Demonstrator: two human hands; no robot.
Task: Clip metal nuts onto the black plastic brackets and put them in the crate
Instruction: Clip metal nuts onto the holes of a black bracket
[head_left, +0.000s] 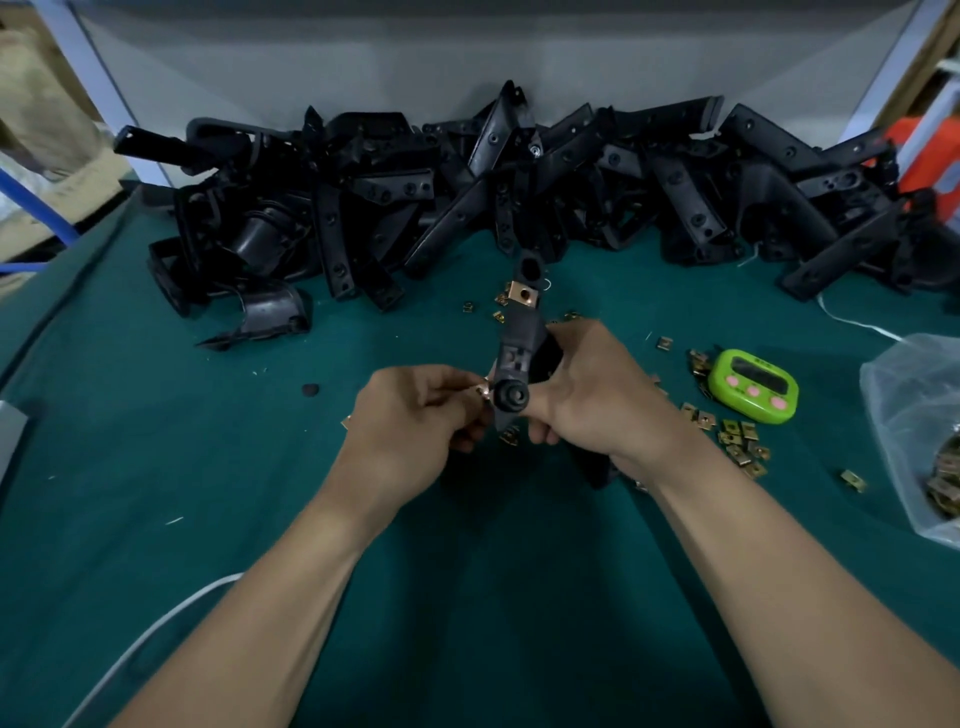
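My right hand (597, 395) grips a black plastic bracket (522, 338) held upright above the green table (208, 467). A copper-coloured metal nut (521, 295) sits clipped near the bracket's far end. My left hand (410, 421) pinches a second metal nut (482, 391) against the bracket's near end, beside its round boss. Several loose metal nuts (737, 439) lie scattered on the cloth to the right of my hands. No crate is in view.
A long heap of black brackets (519, 182) runs along the back of the table. A green timer (753, 387) and a clear bag of nuts (930, 452) lie at the right. A white cable (156, 629) crosses the near left. An orange object (930, 156) stands at the far right.
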